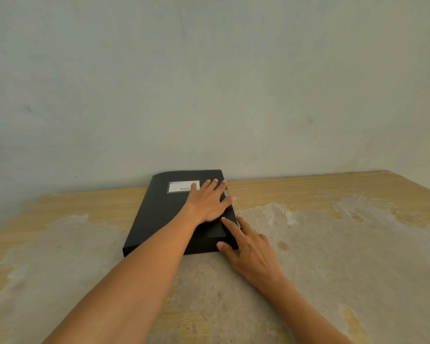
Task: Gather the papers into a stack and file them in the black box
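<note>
Mid-frame, the closed flat black box (169,214) lies on the worn wooden desk (333,232); left hand (207,202) rests flat and unclenched on its lid, right hand (251,252), fingers spread, touches its right edge.

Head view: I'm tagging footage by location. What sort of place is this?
Probably a plain room with a makeshift desk: a worn wooden table with peeling surface against a bare wall, holding only a black box.

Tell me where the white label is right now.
In the head view, the white rectangular label sits on the lid of the flat black file box, near its far edge by the wall, with the left hand's fingertips overlapping its right end.
</note>
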`<state>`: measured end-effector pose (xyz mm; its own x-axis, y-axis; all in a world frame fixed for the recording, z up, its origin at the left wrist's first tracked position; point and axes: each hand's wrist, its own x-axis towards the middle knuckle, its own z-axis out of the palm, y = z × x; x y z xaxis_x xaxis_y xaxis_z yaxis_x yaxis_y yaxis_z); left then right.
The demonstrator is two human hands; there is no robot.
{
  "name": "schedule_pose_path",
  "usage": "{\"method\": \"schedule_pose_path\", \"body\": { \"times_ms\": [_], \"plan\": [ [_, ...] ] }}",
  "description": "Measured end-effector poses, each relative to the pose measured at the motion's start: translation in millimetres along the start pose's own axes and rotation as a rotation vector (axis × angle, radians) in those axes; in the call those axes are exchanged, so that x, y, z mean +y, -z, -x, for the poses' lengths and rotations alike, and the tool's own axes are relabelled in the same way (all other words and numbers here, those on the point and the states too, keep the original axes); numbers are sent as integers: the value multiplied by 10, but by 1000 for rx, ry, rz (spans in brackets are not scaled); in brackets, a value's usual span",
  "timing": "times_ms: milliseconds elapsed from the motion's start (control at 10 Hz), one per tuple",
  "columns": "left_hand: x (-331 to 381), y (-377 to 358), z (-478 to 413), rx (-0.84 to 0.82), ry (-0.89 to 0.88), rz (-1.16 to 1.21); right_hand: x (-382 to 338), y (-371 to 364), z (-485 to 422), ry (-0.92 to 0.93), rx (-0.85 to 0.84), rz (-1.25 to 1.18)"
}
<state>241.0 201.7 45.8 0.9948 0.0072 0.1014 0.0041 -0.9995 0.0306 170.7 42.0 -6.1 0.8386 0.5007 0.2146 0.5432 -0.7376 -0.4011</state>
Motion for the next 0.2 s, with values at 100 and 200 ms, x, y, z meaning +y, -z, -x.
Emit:
{"method": "schedule_pose_path", "body": {
  "times_ms": [100, 200],
  "plan": [
    [21, 125, 224, 107, 61, 159, -23, 43, 47, -22, 7, -143],
    [-27, 343, 439, 222, 87, 262, -73, 194, 102, -2, 10, -188]
  ]
}}
